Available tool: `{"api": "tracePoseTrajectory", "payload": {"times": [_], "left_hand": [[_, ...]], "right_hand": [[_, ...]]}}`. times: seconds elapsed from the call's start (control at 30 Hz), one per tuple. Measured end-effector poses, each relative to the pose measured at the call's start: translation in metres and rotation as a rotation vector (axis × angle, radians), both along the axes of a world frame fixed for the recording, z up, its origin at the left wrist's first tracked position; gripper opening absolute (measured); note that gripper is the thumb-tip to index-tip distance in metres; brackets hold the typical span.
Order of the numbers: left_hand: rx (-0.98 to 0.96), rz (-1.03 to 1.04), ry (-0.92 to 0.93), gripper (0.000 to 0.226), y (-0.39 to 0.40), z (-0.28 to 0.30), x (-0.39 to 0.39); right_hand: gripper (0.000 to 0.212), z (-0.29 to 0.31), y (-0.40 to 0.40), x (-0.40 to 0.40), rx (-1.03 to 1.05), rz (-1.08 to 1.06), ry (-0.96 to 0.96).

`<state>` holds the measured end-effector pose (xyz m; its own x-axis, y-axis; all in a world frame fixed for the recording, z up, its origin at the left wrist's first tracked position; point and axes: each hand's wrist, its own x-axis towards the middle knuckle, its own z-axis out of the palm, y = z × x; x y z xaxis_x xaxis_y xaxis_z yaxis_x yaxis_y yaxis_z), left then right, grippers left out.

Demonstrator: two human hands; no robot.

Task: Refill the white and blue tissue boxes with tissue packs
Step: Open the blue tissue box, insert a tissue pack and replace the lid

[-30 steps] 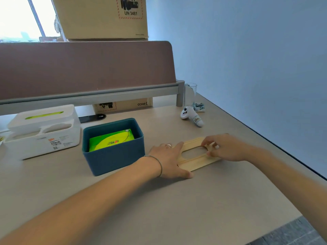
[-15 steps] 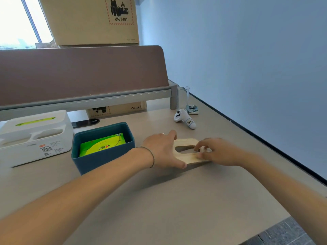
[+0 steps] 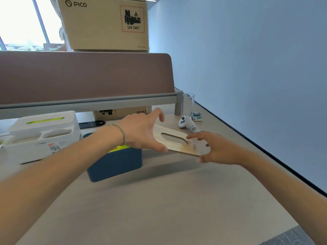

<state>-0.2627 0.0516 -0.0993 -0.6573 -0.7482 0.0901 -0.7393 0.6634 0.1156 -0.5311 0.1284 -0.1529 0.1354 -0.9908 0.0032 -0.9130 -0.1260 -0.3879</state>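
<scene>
A pale wooden lid (image 3: 177,138) with an oval slot hangs in the air just right of the blue tissue box (image 3: 116,163). My left hand (image 3: 143,131) grips its left end and my right hand (image 3: 214,149) grips its right end. The blue box stands open on the desk, and a yellow-green tissue pack (image 3: 119,148) shows inside it, mostly hidden by my left forearm. The white tissue box (image 3: 42,133) sits at the far left with its lid on and green showing through its top slot.
A white handheld controller (image 3: 187,123), a drinking glass (image 3: 188,103) and a small packet (image 3: 196,116) lie at the back right. A brown desk divider (image 3: 85,76) with cardboard boxes (image 3: 104,23) behind it bounds the back. The desk's right edge (image 3: 265,156) runs beside the wall.
Both hands have lifted the wooden lid off the desk and carried it up and left, toward the blue box. The camera view has tilted.
</scene>
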Motion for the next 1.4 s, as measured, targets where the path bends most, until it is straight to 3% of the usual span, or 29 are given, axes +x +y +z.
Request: {"api": "tracePoseTrajectory", "payload": {"times": [0.13,0.3,0.53,1.0,1.4], "left_hand": [[0.002,-0.003,0.025,0.081,-0.005,0.007,0.033],[0.012,0.012,0.099,0.076,-0.002,0.012,0.075],[0.078,0.1,0.254,0.071,0.0,0.001,0.14],[0.086,0.212,0.252,0.073,-0.007,-0.029,0.184],[0.147,0.218,0.23,0.098,-0.018,-0.041,0.19]], "right_hand": [[0.097,0.02,-0.013,0.026,0.005,0.075,0.009],[0.11,0.041,-0.036,0.057,0.159,0.185,-0.022],[0.113,0.043,-0.079,0.109,0.18,0.32,-0.067],[0.118,0.033,-0.12,0.148,0.179,0.4,-0.025],[0.116,0.029,-0.134,0.149,0.192,0.421,-0.008]]}}
